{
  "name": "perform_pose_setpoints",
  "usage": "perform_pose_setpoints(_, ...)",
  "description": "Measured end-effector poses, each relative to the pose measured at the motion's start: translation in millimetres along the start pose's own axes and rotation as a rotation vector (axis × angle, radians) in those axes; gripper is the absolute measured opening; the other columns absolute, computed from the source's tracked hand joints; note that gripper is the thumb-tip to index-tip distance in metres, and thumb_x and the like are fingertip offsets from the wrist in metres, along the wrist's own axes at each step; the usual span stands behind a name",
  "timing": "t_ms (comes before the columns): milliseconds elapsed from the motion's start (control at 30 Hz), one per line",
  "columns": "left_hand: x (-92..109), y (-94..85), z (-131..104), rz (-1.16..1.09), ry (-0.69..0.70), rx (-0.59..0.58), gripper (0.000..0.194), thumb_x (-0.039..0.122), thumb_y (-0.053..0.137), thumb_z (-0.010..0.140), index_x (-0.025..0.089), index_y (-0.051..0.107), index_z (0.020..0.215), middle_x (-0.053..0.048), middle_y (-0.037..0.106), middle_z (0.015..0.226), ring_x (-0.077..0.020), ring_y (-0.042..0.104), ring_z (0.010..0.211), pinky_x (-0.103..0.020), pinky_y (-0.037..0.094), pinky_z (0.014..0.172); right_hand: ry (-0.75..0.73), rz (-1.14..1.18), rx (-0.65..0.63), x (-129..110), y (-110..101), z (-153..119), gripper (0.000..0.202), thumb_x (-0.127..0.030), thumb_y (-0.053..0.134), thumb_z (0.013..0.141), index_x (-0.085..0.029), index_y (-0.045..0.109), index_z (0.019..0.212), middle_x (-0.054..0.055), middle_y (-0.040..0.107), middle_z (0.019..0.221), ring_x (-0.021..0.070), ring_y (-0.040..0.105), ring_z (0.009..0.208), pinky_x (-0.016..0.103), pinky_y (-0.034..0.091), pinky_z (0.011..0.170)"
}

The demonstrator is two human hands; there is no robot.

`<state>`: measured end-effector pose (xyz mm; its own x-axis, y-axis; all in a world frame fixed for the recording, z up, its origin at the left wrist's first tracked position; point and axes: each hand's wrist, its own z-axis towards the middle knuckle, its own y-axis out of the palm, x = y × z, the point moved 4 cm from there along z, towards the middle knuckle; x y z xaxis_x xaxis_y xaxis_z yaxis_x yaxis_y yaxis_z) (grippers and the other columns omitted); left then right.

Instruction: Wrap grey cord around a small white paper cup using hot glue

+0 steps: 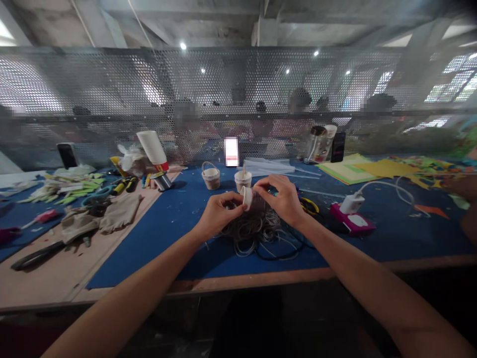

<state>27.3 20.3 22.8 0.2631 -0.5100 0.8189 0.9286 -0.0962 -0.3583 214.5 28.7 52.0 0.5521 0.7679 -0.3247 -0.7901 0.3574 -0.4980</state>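
Observation:
My left hand (223,211) holds a small white paper cup (246,198), tipped on its side, between thumb and fingers. Close to the cup's right side, my right hand (281,196) has its thumb and fingertips pinched together; what is between them is too small to make out. Below both hands lies a tangled heap of grey cord (257,231) on the blue mat (149,253). Behind them stand a small basket with a looped handle (211,179) and another small wrapped cup (243,180).
At the left are stacked paper cups (151,149), gloves (121,214), pliers (124,185) and green scraps (70,186). To the right are a magenta box (352,221) with a white charger (352,203), coloured sheets (350,170) and a bottle (315,144). A mesh screen (149,99) rises behind.

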Motion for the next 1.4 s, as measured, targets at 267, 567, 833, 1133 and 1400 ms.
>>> perform_pose_setpoints(267, 1.9, -0.4, -0.6, 0.031, 0.03, -0.001, 0.012, 0.024, 0.068, 0.08, 0.016, 0.075, 0.085, -0.004, 0.073, 0.081, -0.0144, 0.059, 0.071, -0.027, 0.044, 0.065, 0.04, 0.008, -0.006, 0.7, 0.1, 1.2, 0.006, -0.026, 0.065, 0.09, -0.026, 0.068, 0.085, -0.001, 0.068, 0.08, 0.018, 0.064, 0.083, 0.037, 0.043, 0.088)
perform_pose_setpoints(567, 7.1, -0.4, -1.7, 0.033, 0.017, 0.014, 0.011, 0.026, 0.069, 0.079, 0.016, 0.075, 0.083, -0.005, 0.073, 0.08, -0.015, 0.058, 0.07, -0.027, 0.042, 0.064, 0.058, 0.055, -0.027, 1.3, 0.0, 2.4, 0.008, -0.026, 0.064, 0.09, -0.025, 0.068, 0.083, 0.0, 0.067, 0.078, 0.0175, 0.063, 0.078, 0.036, 0.047, 0.082)
perform_pose_setpoints(833, 6.5, -0.1, -0.9, -0.007, -0.012, 0.002, 0.013, 0.028, 0.07, 0.079, 0.016, 0.074, 0.081, -0.005, 0.072, 0.079, -0.0149, 0.058, 0.07, -0.027, 0.042, 0.065, 0.04, 0.073, -0.003, 2.7, -2.2, 3.1, 0.008, -0.026, 0.064, 0.09, -0.023, 0.068, 0.084, 0.0, 0.067, 0.078, 0.0168, 0.063, 0.077, 0.034, 0.047, 0.081)
perform_pose_setpoints(1133, -4.5, 0.4, -0.3, -0.087, -0.063, -0.028, 0.016, 0.03, 0.073, 0.077, 0.016, 0.075, 0.084, -0.005, 0.071, 0.079, -0.0149, 0.059, 0.07, -0.027, 0.045, 0.067, 0.067, 0.133, -0.02, 6.5, 2.3, 1.6, 0.009, -0.025, 0.062, 0.09, -0.022, 0.067, 0.083, 0.001, 0.066, 0.08, 0.0158, 0.062, 0.075, 0.031, 0.049, 0.076)
perform_pose_setpoints(1400, -9.8, 4.0, -0.7, -0.244, -0.182, 0.006, 0.024, 0.035, 0.079, 0.071, 0.016, 0.075, 0.086, -0.005, 0.074, 0.081, -0.0165, 0.063, 0.072, -0.028, 0.049, 0.067, 0.123, 0.176, -0.035, 20.6, 7.8, 1.5, 0.013, -0.032, 0.062, 0.091, -0.023, 0.069, 0.086, 0.002, 0.068, 0.084, 0.0172, 0.063, 0.08, 0.032, 0.05, 0.078)
